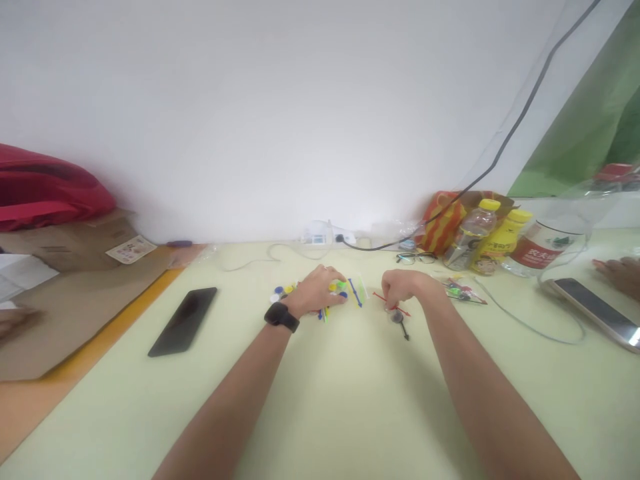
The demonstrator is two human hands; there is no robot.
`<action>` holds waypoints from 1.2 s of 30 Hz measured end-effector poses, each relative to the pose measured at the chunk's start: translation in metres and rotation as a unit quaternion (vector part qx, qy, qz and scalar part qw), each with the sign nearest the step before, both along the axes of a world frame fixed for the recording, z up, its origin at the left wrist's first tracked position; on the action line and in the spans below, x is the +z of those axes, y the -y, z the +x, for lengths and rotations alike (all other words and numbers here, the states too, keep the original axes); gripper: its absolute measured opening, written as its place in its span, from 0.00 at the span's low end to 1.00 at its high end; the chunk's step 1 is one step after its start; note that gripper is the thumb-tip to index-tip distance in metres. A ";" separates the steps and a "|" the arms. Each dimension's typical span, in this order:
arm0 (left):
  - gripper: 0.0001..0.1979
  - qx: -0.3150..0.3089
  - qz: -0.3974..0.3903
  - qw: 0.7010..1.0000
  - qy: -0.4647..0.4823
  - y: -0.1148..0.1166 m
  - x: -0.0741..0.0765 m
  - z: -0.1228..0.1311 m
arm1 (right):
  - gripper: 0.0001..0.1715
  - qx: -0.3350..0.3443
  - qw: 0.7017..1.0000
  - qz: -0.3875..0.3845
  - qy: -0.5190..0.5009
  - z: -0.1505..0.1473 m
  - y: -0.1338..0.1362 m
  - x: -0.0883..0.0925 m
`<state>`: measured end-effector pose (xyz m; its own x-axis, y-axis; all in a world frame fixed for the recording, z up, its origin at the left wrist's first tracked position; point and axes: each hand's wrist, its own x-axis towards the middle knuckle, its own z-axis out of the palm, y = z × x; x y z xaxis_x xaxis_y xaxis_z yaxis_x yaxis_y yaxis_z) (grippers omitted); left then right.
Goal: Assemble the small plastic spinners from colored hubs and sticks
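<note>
My left hand (320, 291), with a black watch (281, 317) on its wrist, reaches over a pile of small coloured plastic pieces. Its thumb and fingers are apart around a yellow-green disc (341, 285). A blue disc (343, 295) sits by the thumb tip. Just right of that hand lies a blue arrow-shaped piece (355, 293). My right hand (399, 288) is closed in a pinch, fingertips down at a red arrow-shaped piece (403, 311). A black arrow-shaped piece (404, 328) with a round end lies below it. The fingertips partly hide what they grip.
A black phone (183, 321) lies on the left. More arrow pieces (461, 291) rest beyond my right forearm, near glasses (416, 257), bottles (473, 233) and a cable (530, 333). Another phone (597, 310) and another person's hand (620, 275) are at right; another hand (15, 321) is at left.
</note>
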<state>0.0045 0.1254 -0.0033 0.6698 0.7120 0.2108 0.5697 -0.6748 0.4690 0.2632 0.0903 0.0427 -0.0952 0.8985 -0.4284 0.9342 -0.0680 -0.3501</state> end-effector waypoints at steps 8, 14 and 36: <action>0.19 -0.014 -0.020 1.000 0.005 0.003 0.009 -0.001 | 0.05 0.012 0.996 0.069 -0.052 0.005 -0.004 0.004; 0.20 -0.008 -0.034 0.997 0.071 -0.001 0.033 -0.015 | 0.05 0.016 0.973 0.121 -0.194 -0.011 0.003 0.016; 0.04 -0.067 -0.106 0.976 0.177 0.019 0.060 -0.004 | 0.09 0.033 0.881 0.092 -0.462 -0.059 0.003 0.003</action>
<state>0.0004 0.1062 0.0565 0.6713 0.6759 0.3041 0.2598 -0.5989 0.7575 0.2038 0.0876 0.0454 -0.3818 0.9241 0.0126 0.2444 0.1141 -0.9629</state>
